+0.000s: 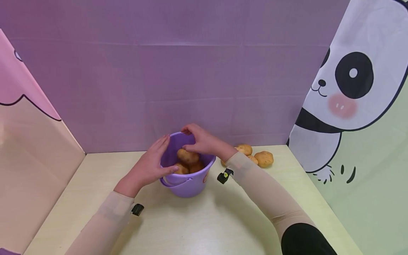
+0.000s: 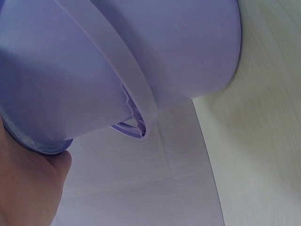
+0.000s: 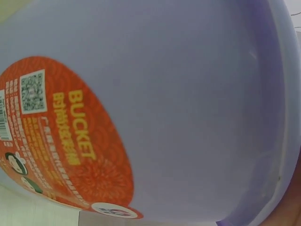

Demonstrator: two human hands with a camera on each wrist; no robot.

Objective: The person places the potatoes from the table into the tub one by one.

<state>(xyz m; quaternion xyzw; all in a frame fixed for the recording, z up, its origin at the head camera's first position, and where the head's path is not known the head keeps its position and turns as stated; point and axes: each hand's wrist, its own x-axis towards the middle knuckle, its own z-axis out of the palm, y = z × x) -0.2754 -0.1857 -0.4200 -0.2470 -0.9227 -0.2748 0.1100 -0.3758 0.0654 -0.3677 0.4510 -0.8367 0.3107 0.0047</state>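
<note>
A purple bucket (image 1: pixel 188 187) stands upright on the table, with several potatoes (image 1: pixel 188 156) inside. My left hand (image 1: pixel 151 163) touches its left rim, fingers extended along the side and the thumb over the front edge. At the back right of the rim is my right hand (image 1: pixel 204 140). Its fingers arch over the far edge, and its thumb reaches inside, right at the top potato. In the left wrist view, the bucket's handle (image 2: pixel 117 52) hangs across its wall, and part of the left hand (image 2: pixel 33 183) shows beside the rim. A red label (image 3: pixel 70 136) fills part of the right wrist view.
More potatoes (image 1: pixel 264 159) lie on the table (image 1: pixel 178 226) to the right of the bucket, partly hidden by the right forearm. A purple backdrop (image 1: pixel 191 78) rises just behind the bucket. Printed panels with a panda (image 1: pixel 353 74) and a pink figure flank the table.
</note>
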